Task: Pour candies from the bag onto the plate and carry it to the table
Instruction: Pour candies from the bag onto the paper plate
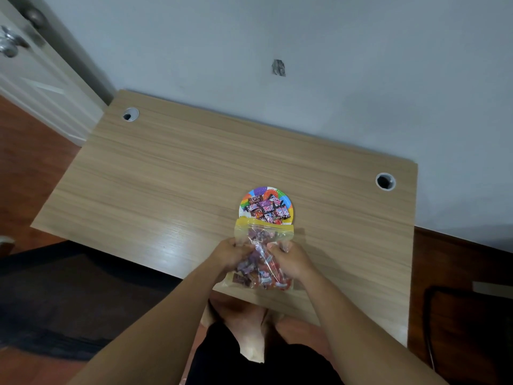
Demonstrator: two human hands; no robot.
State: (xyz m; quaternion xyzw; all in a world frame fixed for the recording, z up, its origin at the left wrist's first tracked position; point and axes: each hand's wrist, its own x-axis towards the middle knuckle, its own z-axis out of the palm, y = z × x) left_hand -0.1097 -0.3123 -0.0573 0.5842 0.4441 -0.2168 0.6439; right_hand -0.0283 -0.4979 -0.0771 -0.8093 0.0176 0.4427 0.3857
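Note:
A clear zip bag with a yellow top strip holds many wrapped candies. I grip it from both sides: my left hand on its left, my right hand on its right. The bag's yellow mouth points away from me and touches the near rim of a small rainbow-coloured paper plate. Several wrapped candies lie piled on the plate. The plate sits on a light wooden desk, right of its middle.
The desk has two round cable holes, one at the far left and one at the right. A grey wall runs behind it. A white door stands at the left. A dark chair is at the right.

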